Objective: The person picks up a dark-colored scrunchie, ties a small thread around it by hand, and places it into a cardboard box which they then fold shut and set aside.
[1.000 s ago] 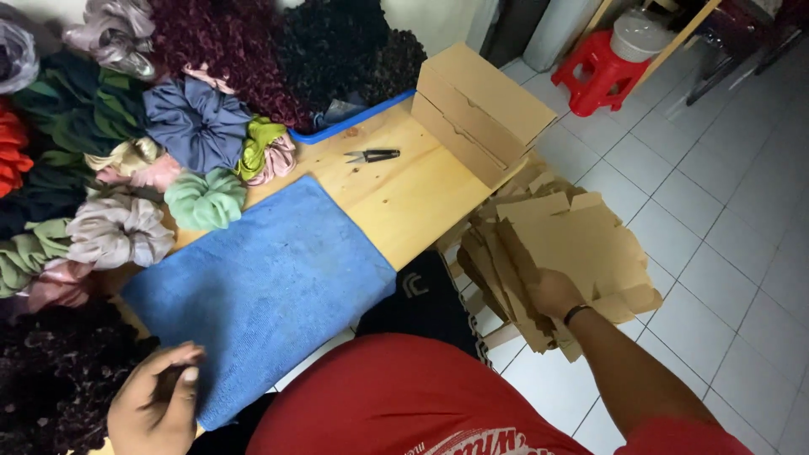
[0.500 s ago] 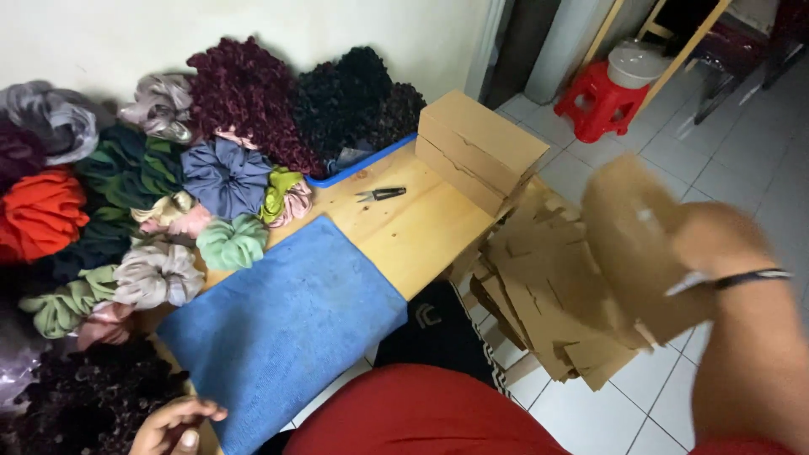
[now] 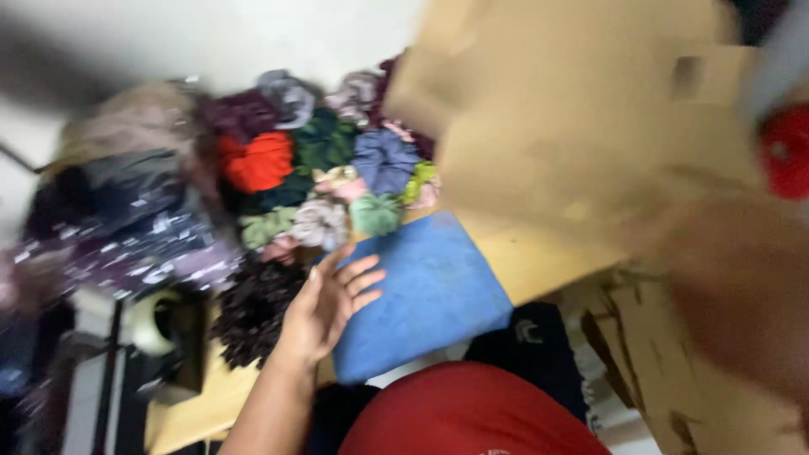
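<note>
Cardboard sheet, flat and blurred, raised above the tabletop by the right hand, grip unclear. Judged light, stiff, creasable; hold by an edge. Left hand spread over blue cloth.

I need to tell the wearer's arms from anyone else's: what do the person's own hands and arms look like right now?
The left hand is bare, with no glove, ring or watch showing, and the left forearm is unsleeved. A red shirt covers the body. The right hand is a blur close to the camera, so nothing worn on it can be made out.
</note>
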